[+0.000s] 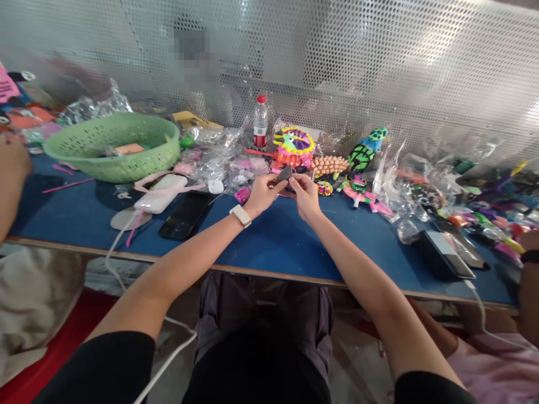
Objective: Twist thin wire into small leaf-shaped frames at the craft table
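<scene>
Both of my hands meet over the far middle of the blue table (pixel 278 241). My left hand (pixel 263 195) pinches a small dark grey piece (pixel 285 173), its exact kind too small to make out. My right hand (pixel 306 195) is closed at the same piece from the other side, fingertips together. Just beyond my hands sit colourful modelled clay figures: a yellow-rimmed purple and pink one (pixel 295 141) and a tan spiky one (pixel 329 165). A small round yellow and pink piece (pixel 324 188) lies right of my right hand. A bright pink lump (pixel 242 195) lies beside my left hand.
A green basket (pixel 113 143) stands left, near a white power bank (pixel 160 193) with a cable and a black phone (pixel 185 215). A red-capped bottle (pixel 260 123) stands behind. Plastic bags and figures crowd the right, with a dark box (pixel 440 255). Co-workers' arms show at both sides.
</scene>
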{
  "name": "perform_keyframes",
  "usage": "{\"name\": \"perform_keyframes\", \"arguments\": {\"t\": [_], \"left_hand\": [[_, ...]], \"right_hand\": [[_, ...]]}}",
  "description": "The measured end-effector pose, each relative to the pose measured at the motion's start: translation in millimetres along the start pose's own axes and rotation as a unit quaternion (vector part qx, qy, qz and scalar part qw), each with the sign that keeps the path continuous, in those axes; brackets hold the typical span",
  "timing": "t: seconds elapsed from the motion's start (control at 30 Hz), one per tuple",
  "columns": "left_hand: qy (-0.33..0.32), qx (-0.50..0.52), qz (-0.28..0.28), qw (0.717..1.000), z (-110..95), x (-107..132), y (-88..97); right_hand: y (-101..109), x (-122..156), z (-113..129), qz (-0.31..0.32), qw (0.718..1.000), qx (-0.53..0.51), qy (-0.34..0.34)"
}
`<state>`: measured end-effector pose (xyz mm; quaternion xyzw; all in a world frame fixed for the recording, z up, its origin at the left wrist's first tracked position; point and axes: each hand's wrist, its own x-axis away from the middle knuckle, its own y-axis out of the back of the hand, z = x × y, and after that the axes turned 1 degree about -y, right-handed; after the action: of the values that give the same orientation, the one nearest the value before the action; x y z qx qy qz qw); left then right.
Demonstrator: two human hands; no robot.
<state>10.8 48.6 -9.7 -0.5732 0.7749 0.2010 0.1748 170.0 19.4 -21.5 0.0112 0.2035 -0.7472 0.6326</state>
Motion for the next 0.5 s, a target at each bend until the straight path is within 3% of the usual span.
{"name": "perform_keyframes", "arguments": {"t": [0.2, 0.5], "left_hand": [[-0.004, -0.022, -0.004, 1.0, -0.6, -1.2, 0.1], [0.007, 0.019, -0.007, 1.0, -5.8, 1.7, -4.0]], "right_hand": [[3.9, -3.8, 0.0, -0.033, 0.995, 0.073, 0.062], [5.1, -4.3, -0.6, -0.027, 0.996, 0.055, 0.061]]}}
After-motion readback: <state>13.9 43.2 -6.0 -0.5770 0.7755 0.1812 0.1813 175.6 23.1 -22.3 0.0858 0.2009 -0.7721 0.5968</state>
